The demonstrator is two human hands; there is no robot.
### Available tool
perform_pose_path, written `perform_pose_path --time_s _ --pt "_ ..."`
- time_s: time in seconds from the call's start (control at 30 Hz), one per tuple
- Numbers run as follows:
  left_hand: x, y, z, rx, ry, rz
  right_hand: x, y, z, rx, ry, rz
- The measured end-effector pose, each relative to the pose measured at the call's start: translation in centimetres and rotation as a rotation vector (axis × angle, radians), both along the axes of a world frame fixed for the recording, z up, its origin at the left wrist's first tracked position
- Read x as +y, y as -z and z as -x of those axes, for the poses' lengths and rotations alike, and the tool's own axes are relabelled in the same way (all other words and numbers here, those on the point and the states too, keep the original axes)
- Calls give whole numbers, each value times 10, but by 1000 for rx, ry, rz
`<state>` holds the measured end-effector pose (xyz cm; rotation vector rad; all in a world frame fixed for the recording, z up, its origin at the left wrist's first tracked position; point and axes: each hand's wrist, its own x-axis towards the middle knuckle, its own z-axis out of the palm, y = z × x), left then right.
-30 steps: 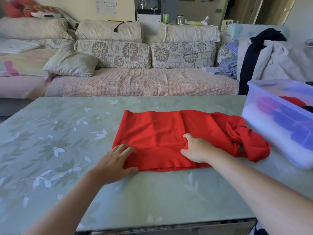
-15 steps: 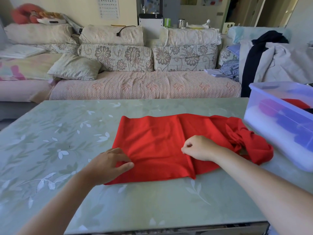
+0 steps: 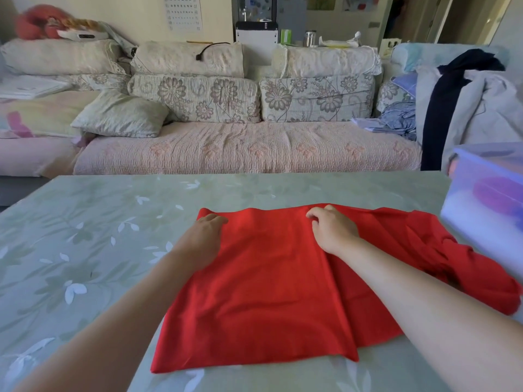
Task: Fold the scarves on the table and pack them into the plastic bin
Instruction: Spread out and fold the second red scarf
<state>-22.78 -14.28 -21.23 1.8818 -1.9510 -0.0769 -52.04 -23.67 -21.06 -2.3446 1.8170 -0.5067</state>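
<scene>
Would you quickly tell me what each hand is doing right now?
Left hand: fingers curled, pinching the far-left corner of the red scarf.
Right hand: fingers curled, pinching the scarf's far edge.

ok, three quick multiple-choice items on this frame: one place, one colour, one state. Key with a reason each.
1. Where does the plastic bin stand?
A. on the floor
B. right edge of the table
C. left edge of the table

2. What colour is the scarf?
A. red
B. blue
C. white

3. How does the scarf's right end lie?
A. folded flat
B. bunched up
C. inside the bin

Key:
1 B, it sits on the tabletop at far right.
2 A, the cloth that the left hand and right hand hold is red.
3 B, that end lies crumpled beside the bin.
</scene>
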Motion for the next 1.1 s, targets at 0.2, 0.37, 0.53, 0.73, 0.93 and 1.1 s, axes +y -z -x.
perform_pose_path --time_s 0.2,0.37,0.53,0.73,0.93,1.1 --pt "-27 13 -8 10 -9 -136 -31 19 -18 -32 -22 89" --pt "-31 27 -28 -154 -173 -317 -55 12 -39 -92 -43 262" --pt "-29 24 -26 -303 -263 -306 -42 24 -55 259 48 206" --pt "-22 11 21 -293 -234 -31 -25 23 -72 186 -318 231" --pt "7 31 30 -170 -132 -270 -12 25 -59 246 -295 -152" --pt "33 31 1 -217 -127 -292 19 17 -70 248 -393 -71"
